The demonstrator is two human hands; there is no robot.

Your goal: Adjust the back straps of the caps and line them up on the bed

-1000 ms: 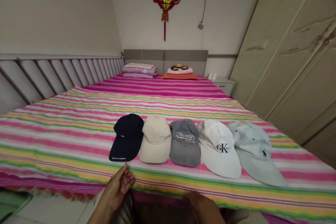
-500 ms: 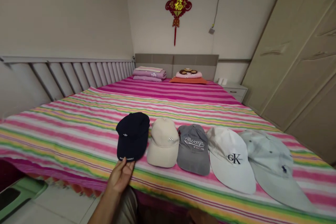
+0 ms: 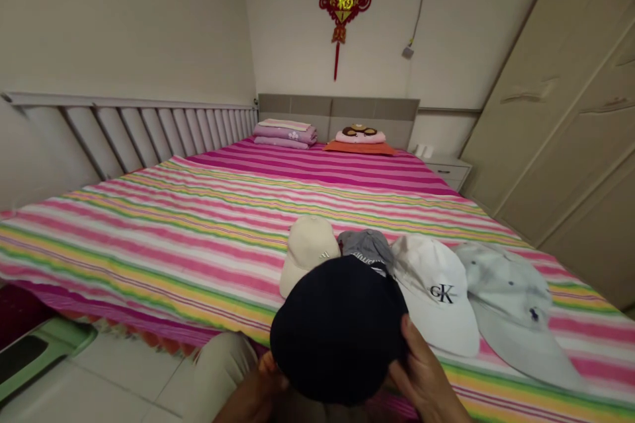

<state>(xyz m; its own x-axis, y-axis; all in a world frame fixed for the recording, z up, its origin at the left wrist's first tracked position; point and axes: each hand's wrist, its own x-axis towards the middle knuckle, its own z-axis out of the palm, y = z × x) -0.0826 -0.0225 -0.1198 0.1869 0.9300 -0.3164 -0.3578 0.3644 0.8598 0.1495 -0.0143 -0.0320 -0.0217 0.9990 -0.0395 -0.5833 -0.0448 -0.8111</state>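
A dark navy baseball cap is raised close to me, its crown filling the lower middle of the view. My left hand is closed on its lower left edge, with some fingers hidden behind it. On the opposite side, my right hand grips the cap with the thumb along the edge. Behind it on the bed lie a cream cap and a grey cap, both partly covered by the navy one. Further right are a white cap with "CK" letters and a pale grey-green cap.
The caps lie on a striped bedspread. Folded purple bedding and a pink pillow rest by the headboard. A metal rail borders the left side; a green stool stands at lower left.
The navy cap has been lifted off the left end of the row, moved right and toward me, and turned. A second hand has come in, and both now hold it.
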